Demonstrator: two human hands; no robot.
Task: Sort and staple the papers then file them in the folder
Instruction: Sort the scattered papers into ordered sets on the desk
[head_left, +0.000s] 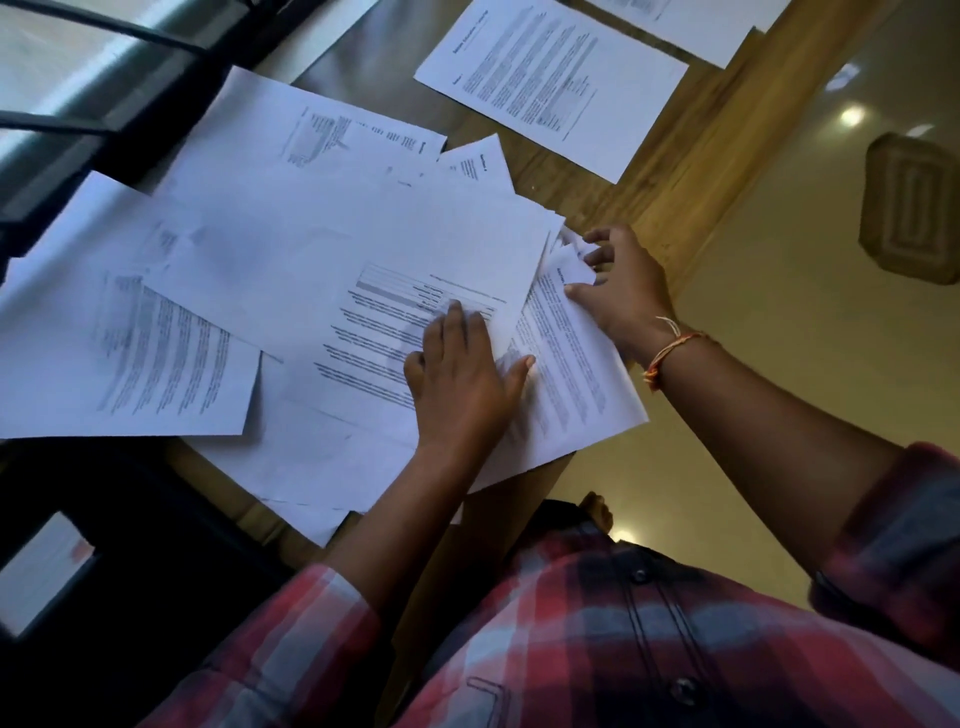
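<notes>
Pressed flat with straight fingers, the left hand (462, 374) held down the papers (291, 249). The right hand (623, 291) curled its fingers around the turned-up corners of a few sheets at the pile's right edge, thumb on top, pinching them as far as I could tell.

From the head view, the only one given, most of the papers lay in a loose, overlapping heap across the wooden table (675, 171), at differing angles and some hanging over the near edge. One printed sheet (550, 83) lay apart, farther along the table. Another sheet (691, 21) beyond it was cut off by the frame, and these two may have been the start of sorted places. A thread bracelet (670, 348) sat on the right wrist.

I judged the job to be early in the sorting. No stapler or folder was visible and no stapled set could be made out, so stapling and filing were yet to come.
</notes>
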